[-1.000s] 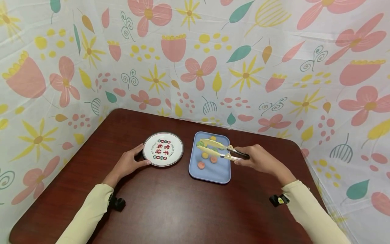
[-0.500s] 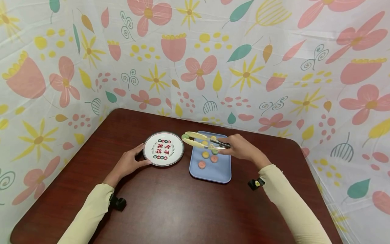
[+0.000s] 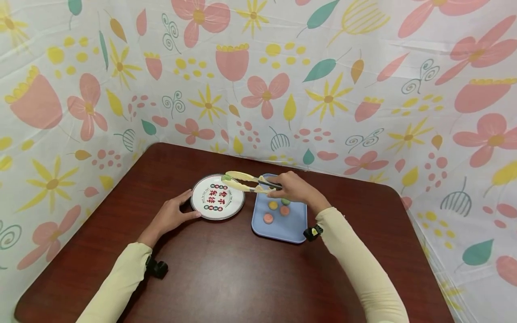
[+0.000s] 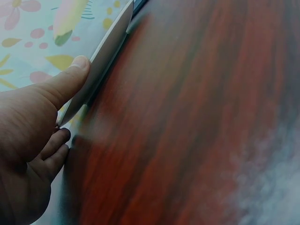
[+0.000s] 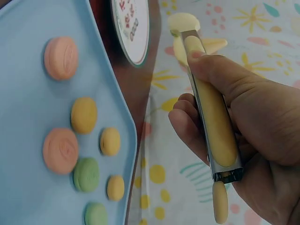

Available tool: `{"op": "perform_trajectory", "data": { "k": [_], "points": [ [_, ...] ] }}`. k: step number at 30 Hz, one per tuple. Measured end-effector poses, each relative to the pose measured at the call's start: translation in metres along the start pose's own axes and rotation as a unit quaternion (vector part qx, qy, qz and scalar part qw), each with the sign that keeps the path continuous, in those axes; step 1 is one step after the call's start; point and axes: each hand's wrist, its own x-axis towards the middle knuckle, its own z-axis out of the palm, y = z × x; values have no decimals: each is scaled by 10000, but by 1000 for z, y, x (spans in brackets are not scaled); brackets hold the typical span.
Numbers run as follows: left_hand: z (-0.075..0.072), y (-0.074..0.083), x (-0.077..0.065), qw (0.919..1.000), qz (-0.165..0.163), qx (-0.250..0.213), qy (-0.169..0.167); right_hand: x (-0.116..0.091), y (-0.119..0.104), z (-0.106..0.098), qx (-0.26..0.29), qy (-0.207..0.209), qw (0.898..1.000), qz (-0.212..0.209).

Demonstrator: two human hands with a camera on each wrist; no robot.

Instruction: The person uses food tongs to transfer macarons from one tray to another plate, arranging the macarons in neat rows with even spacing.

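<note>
My left hand (image 3: 171,217) holds the left edge of a round white plate (image 3: 202,202) with red and dark lettering; in the left wrist view its thumb (image 4: 77,68) lies against the rim and other fingers curl below. With my right hand (image 3: 296,188) I grip metal tongs with cream tips (image 3: 240,176), thumb along one arm in the right wrist view. Between the tong tips sits a green macaron (image 3: 225,178), over the plate's far part. Under my right hand is a blue tray (image 3: 282,231) with pink macarons (image 5: 61,150), yellow macarons (image 5: 84,115) and green macarons (image 5: 86,174).
Plate and tray stand side by side on a dark brown wooden table (image 3: 226,269), a narrow gap between them. A flower-patterned cloth (image 3: 258,112) hangs behind and at both sides. Each wrist wears a black camera band (image 3: 156,268).
My right hand has carried the tongs and green macaron leftward from over the tray to over the plate. The left hand has stayed at the plate's edge.
</note>
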Motion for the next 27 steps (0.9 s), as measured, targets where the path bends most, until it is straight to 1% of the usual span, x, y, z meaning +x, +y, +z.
{"op": "perform_trajectory", "data": {
  "k": [8, 14, 17, 24, 27],
  "points": [
    [0, 1, 0, 10000, 32, 22, 42, 22, -1, 17, 67, 34, 9997, -241],
    [-1, 0, 2, 10000, 43, 51, 36, 38, -5, 26, -121, -77, 9997, -187],
    [0, 0, 2, 10000, 24, 12, 9, 44, -8, 29, -108, -125, 9998, -141],
    [0, -1, 1, 10000, 4, 1, 50, 55, -9, 39, -260, -121, 9991, -317],
    [0, -2, 1, 10000, 36, 6, 81, 58, -8, 41, -292, -154, 9991, -264]
  ]
}}
